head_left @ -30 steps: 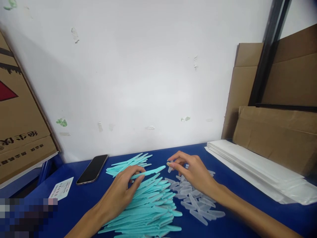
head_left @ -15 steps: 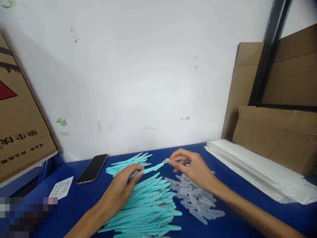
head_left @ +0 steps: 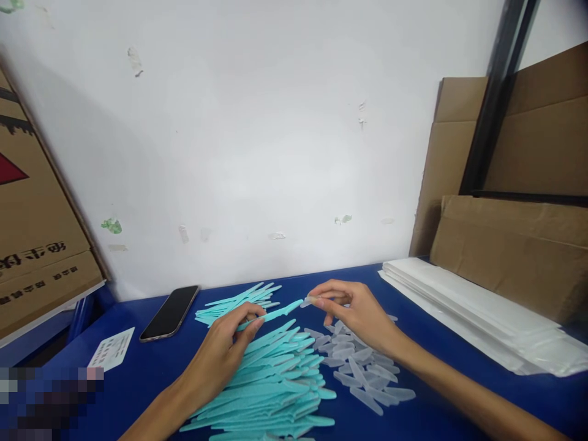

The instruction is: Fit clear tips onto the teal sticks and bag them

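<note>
My left hand (head_left: 232, 337) pinches a turquoise eyebrow razor (head_left: 275, 312) by its handle, with the blade end pointing right. Between the thumb and fingers of my right hand (head_left: 344, 306) is a small translucent blade cap (head_left: 305, 302). The cap is right at the razor's tip; whether it is over the tip, I cannot tell. A large heap of turquoise razors (head_left: 271, 392) lies below my left hand. Under my right hand spreads a pile of loose translucent caps (head_left: 367, 373). Behind my left hand is a smaller group of razors (head_left: 243, 299).
A phone (head_left: 169, 313) and a white printed card (head_left: 111, 349) lie to the left on the blue table (head_left: 151, 380). White flat sheets or bags (head_left: 473, 312) are stacked at the right. Cardboard boxes stand at the left (head_left: 41, 202) and right (head_left: 505, 245), before a white wall.
The razor has turned slightly in my left hand. My right hand has shifted a little left, and the cap now tilts differently at the razor's tip. The piles look unchanged.
</note>
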A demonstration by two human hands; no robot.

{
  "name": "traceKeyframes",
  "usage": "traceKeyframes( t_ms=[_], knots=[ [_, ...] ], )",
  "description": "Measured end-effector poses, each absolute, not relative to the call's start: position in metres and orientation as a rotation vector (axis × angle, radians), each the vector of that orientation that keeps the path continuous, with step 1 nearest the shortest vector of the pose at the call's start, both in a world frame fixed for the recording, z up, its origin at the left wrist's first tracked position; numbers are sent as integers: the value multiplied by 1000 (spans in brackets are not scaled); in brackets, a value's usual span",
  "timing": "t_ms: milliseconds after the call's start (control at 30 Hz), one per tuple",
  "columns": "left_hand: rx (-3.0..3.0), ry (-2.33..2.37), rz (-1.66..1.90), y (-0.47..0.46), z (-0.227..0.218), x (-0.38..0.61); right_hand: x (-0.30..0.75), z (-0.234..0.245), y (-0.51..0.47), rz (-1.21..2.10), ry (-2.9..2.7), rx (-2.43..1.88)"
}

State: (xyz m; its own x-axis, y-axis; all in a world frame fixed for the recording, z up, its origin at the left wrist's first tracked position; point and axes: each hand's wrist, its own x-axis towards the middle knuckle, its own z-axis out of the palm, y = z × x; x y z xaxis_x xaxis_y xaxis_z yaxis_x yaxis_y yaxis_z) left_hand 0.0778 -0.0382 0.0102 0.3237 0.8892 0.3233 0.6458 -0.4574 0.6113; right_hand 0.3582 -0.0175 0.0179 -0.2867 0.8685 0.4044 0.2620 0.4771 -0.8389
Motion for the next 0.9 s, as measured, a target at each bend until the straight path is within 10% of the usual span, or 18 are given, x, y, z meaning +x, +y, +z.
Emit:
traceKeyframes(
  t_ms=[900],
  knots=[
    [2242,1229,945,-44,12,85,344,11,-28,1045,-1736,-896]
  ],
)
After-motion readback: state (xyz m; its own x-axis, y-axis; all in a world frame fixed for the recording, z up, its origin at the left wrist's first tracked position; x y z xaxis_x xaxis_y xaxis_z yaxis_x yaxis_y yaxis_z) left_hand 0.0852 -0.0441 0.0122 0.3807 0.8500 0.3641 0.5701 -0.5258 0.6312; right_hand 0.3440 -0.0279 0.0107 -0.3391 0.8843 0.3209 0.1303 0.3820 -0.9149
